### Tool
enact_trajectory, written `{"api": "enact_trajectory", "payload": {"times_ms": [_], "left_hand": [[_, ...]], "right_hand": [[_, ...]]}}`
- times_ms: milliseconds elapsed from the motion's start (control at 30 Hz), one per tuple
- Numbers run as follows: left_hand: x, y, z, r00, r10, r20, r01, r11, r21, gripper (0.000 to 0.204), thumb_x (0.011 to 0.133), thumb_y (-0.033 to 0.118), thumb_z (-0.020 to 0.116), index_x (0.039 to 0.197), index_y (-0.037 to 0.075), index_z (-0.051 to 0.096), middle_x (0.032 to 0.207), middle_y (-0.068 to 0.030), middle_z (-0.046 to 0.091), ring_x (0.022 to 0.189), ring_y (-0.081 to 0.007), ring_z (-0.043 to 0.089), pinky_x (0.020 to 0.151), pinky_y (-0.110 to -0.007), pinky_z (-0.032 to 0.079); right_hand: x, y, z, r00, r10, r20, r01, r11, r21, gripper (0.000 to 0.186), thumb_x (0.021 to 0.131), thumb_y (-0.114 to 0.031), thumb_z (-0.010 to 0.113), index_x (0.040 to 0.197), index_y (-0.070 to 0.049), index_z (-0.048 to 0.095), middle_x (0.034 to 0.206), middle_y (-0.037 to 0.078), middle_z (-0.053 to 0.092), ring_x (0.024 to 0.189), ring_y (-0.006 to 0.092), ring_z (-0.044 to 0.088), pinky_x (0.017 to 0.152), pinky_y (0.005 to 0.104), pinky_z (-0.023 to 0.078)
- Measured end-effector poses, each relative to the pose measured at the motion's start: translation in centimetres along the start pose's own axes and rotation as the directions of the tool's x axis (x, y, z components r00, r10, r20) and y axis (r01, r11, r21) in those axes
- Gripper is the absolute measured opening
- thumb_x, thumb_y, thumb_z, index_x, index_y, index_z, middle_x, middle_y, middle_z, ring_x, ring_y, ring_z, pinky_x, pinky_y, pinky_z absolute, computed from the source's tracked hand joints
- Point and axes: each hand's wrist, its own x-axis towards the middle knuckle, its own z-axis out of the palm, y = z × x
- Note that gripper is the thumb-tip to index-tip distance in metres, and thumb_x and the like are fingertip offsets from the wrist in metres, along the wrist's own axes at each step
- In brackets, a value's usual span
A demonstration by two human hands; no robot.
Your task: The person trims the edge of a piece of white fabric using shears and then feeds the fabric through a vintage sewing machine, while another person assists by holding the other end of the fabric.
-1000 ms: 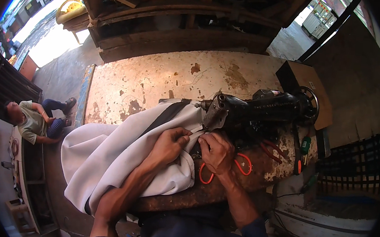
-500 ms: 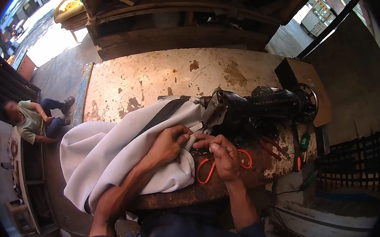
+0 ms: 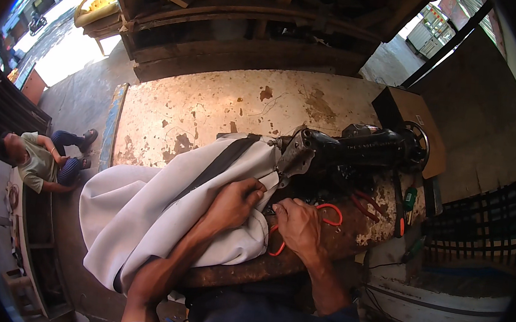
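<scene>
A large pale grey fabric piece [image 3: 121, 213] with a black strip [image 3: 224, 164] lies bunched over the left part of the bench, one edge running to the needle end of a black sewing machine [image 3: 357, 150]. My left hand [image 3: 234, 205] is closed on a fold of this fabric just in front of the machine's head. To its right, my right hand [image 3: 300, 227] has its fingers curled together; whatever they pinch is hidden or too small to name. Orange-handled scissors [image 3: 333, 214] lie beneath that hand, which covers part of them.
Red-handled pliers [image 3: 366, 206], an orange-tipped tool [image 3: 400, 213] and a small green bottle [image 3: 410, 199] lie at the right. A cardboard box [image 3: 423, 129] stands behind the machine's wheel. Someone [image 3: 43, 157] sits at the far left. A wooden shelf [image 3: 249, 53] borders the bench's far side.
My right hand has drawn slightly down and left, turning back-up over the scissors as its fingers curled in. The left hand stays on the fabric, having shifted slightly.
</scene>
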Motion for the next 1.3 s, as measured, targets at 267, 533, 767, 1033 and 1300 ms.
{"api": "enact_trajectory", "payload": {"times_ms": [267,533,767,1033,1300], "left_hand": [[0.2,-0.1,0.1,1.0,0.011,0.01,-0.011,1.0,0.001,0.023,0.104,0.015,0.065,0.117,-0.003,0.071,0.106,-0.0174,0.076,0.1,-0.0237,0.071,0.093,-0.039,0.053],[-0.1,0.2,0.4,0.999,0.025,0.021,-0.026,0.998,0.055,0.022,0.104,0.015,0.065,0.116,-0.002,0.072,0.105,-0.0185,0.076,0.1,-0.0233,0.072,0.093,-0.039,0.053],[-0.4,0.2,0.8,0.999,0.033,0.003,-0.034,0.994,0.101,0.021,0.102,0.015,0.065,0.113,-0.001,0.073,0.1,-0.0236,0.075,0.093,-0.0362,0.073,0.088,-0.045,0.054],[-0.7,0.0,0.5,0.996,0.085,-0.024,-0.083,0.994,0.072,0.02,0.102,0.014,0.063,0.111,-0.002,0.072,0.096,-0.0226,0.074,0.088,-0.0343,0.072,0.085,-0.045,0.054],[-0.9,0.4,0.5,0.984,0.151,0.096,-0.163,0.978,0.134,0.023,0.104,0.017,0.062,0.116,-0.001,0.073,0.098,-0.022,0.074,0.093,-0.0348,0.073,0.087,-0.045,0.054]], "right_hand": [[1.6,1.2,0.1,0.996,-0.005,-0.093,0.081,0.539,0.838,0.026,0.105,-0.025,0.065,0.096,-0.002,0.074,0.095,0.01,0.07,0.096,0.0211,0.066,0.092,0.0353,0.051],[1.0,2.0,2.0,0.975,0.22,0.044,-0.085,0.184,0.979,0.01,0.102,-0.015,0.06,0.099,-0.005,0.061,0.079,0.003,0.052,0.073,0.017,0.054,0.057,0.0306,0.046],[1.0,-1.7,1.5,0.958,0.026,-0.285,-0.019,0.999,0.027,0.018,0.099,-0.011,0.067,0.111,-0.001,0.059,0.093,0.021,0.065,0.087,0.0451,0.065,0.077,0.0527,0.051],[1.2,0.3,-1.6,0.966,0.044,0.255,-0.094,0.977,0.189,0.017,0.099,-0.013,0.053,0.105,-0.004,0.067,0.075,0.017,0.067,0.067,0.0329,0.07,0.064,0.0437,0.053],[-6.7,-6.2,-9.6,0.857,-0.342,0.385,0.072,0.82,0.568,0.029,0.095,-0.004,0.065,0.124,-0.008,0.07,0.095,0.016,0.072,0.09,0.0333,0.075,0.078,0.045,0.057]]}}
